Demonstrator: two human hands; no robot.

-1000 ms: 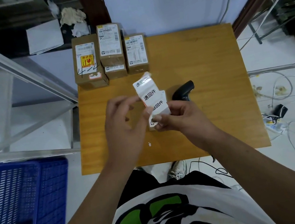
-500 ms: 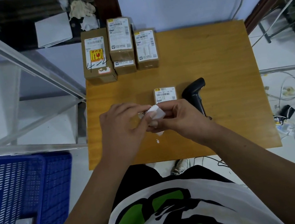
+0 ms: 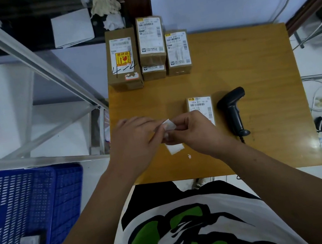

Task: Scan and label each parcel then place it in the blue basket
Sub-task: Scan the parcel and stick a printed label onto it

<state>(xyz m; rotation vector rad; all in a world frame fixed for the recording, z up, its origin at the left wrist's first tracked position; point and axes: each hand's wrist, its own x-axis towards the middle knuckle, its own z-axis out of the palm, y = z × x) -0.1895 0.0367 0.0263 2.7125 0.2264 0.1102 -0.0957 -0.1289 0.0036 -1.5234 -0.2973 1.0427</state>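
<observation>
Hands meet over the near part of the yellow-brown wooden table (image 3: 252,59); the left hand (image 3: 135,141) and the right hand (image 3: 195,135) both pinch a small white paper label (image 3: 168,124) between curled fingertips; just beyond the right hand a small brown parcel with a white barcode sticker (image 3: 199,104) lies flat, a black handheld scanner (image 3: 233,109) beside it; larger brown cardboard parcels (image 3: 124,64) crowd the far left corner; the blue slatted plastic basket (image 3: 21,209) sits on the floor, left of the table.

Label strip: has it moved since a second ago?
Yes. The label strip came down toward the person: earlier it hid the small parcel; now it sits nearer, left of it, pinched between left hand and right hand.
</observation>
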